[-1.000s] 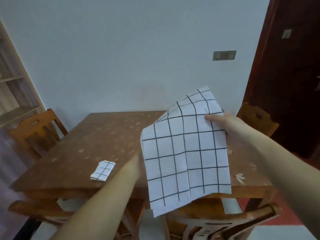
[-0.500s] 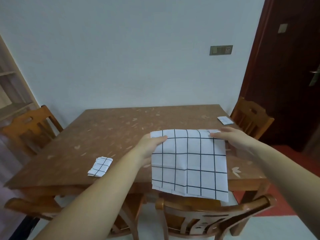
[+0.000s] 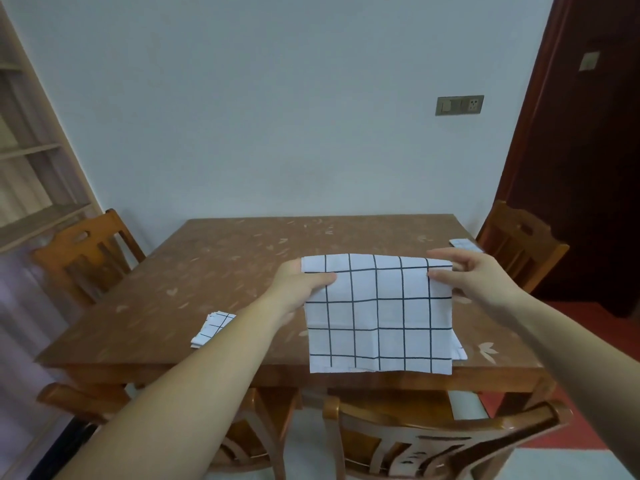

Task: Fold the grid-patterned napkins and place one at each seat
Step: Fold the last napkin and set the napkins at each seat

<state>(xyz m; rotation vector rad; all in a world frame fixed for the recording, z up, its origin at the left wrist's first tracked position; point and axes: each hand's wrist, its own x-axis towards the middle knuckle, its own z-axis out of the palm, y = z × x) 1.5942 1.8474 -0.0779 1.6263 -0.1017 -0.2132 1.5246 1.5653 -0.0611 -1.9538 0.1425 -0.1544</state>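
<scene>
A white napkin with a dark grid (image 3: 379,313) hangs folded in half over the near part of the brown wooden table (image 3: 242,265). My left hand (image 3: 299,284) pinches its top left corner. My right hand (image 3: 464,271) pinches the top right corner. The lower edge reaches the table's front edge. A small folded grid napkin (image 3: 211,329) lies on the table at the near left, partly behind my left forearm. Another folded napkin (image 3: 464,244) lies at the far right edge, by the right chair.
Wooden chairs stand at the left (image 3: 86,251), the far right (image 3: 519,240), the near right (image 3: 443,441) and the near left (image 3: 76,400) of the table. A dark door (image 3: 588,150) is at the right, shelving (image 3: 31,174) at the left.
The napkin was held up open in the air a second ago. It has come down over the table, doubled over, and both hands now hold its top corners level.
</scene>
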